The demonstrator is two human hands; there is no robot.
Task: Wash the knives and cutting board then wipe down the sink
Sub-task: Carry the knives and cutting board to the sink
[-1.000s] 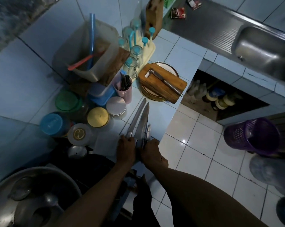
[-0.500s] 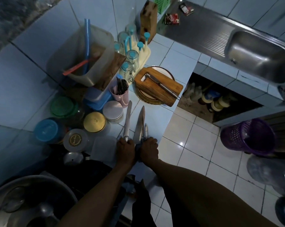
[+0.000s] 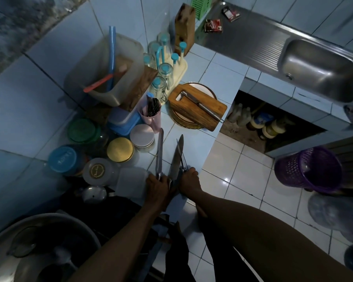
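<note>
- The left hand has its grip wrapped round a long knife above the tiled desk.
- The right hand clasps two more knives.
- A cutting board rests on a plate; the sink lies well apart.

Blue-tiled counter — carrying lidded jars, a glass rack and a plate under the cutting board

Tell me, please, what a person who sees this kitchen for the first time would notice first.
Probably the two hands, left hand and right hand, gripping several knives with blades pointing away over the blue tiled counter. Behind them, a wooden cutting board lies on a round plate with a metal tool on top. The steel sink shines at the upper right.
</note>
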